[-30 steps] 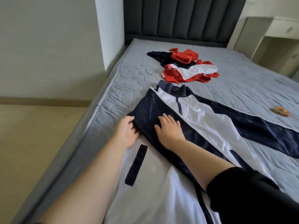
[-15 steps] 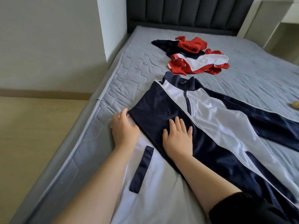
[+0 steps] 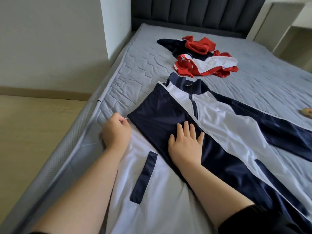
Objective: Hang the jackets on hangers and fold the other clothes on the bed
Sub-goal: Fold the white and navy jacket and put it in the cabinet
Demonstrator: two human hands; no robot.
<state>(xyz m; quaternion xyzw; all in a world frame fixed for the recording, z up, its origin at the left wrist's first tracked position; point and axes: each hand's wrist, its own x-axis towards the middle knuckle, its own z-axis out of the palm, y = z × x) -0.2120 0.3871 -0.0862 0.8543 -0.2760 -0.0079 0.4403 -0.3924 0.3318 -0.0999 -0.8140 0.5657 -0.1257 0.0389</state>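
Broadly: the grey quilted bed fills most of the view, its left edge running diagonally from lower left up to the dark padded headboard. Wood floor lies beyond that edge. Bare mattress shows on the far right and between the garments. The navy-and-white jacket lies flat, front up, collar toward the headboard, close to the left edge; its hem is cut off at the bottom of the frame. One navy sleeve stretches right and is cut off by the frame; the other side is folded in across the chest as a navy panel. Beyond the collar, apart from it, sits a crumpled clothes pile in red, white and navy. The right hand lies flat on the folded panel, fingers straight and spread. The left hand sits at the panel's outer corner, fingers curled in, pinching the white-piped edge; the fingertips are hidden. A small yellow-red object at the right frame edge is too blurred to identify.
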